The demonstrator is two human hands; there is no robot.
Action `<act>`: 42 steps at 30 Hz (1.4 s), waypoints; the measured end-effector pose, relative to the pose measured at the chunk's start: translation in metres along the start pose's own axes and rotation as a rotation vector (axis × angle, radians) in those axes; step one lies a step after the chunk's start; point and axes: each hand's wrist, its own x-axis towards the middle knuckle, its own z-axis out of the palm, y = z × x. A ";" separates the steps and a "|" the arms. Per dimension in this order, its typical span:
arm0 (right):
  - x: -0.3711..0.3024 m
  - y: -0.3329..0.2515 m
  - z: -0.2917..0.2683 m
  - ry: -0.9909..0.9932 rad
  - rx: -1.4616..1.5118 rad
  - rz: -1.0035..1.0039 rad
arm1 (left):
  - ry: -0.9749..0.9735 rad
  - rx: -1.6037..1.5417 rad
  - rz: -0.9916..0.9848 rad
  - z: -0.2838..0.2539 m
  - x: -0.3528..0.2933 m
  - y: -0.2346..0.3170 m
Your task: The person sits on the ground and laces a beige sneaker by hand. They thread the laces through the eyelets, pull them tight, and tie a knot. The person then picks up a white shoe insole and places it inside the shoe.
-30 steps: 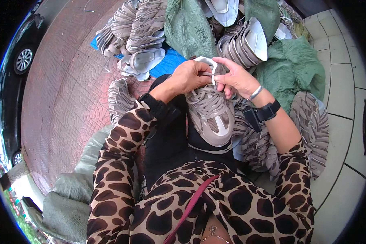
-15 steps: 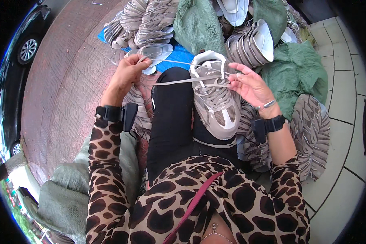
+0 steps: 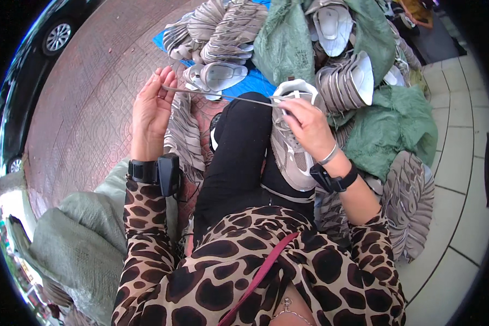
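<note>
A grey and beige sneaker point(image 3: 291, 155) rests on my black-clad knee, toe pointing toward me. My right hand point(image 3: 307, 126) sits on its upper and pinches the grey shoelace point(image 3: 228, 97) near the eyelets. The lace runs taut to the left, where my left hand point(image 3: 151, 111) holds its far end between thumb and fingers, raised above the brick paving. Both wrists carry black bands; the right also has a silver bangle.
Rows of stacked grey shoe uppers point(image 3: 217, 27) and soles point(image 3: 342, 81) lie ahead on a blue sheet point(image 3: 250, 81). Green sacks point(image 3: 396, 125) lie to the right and lower left point(image 3: 76, 244). A dark car point(image 3: 43, 38) stands far left. Pale tiles point(image 3: 461, 179) are on the right.
My left hand has drawn the lace further out to the left, from next to the sneaker to arm's reach. My right hand stays on the sneaker.
</note>
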 end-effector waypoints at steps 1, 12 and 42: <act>0.000 0.000 -0.001 -0.040 0.009 0.012 | 0.001 0.000 0.017 0.001 0.000 -0.001; -0.029 0.012 -0.017 -0.164 0.316 0.092 | -0.685 1.378 0.387 0.059 -0.049 -0.127; -0.023 0.037 -0.021 -0.306 0.739 0.250 | -1.407 1.321 -0.206 0.118 0.035 -0.143</act>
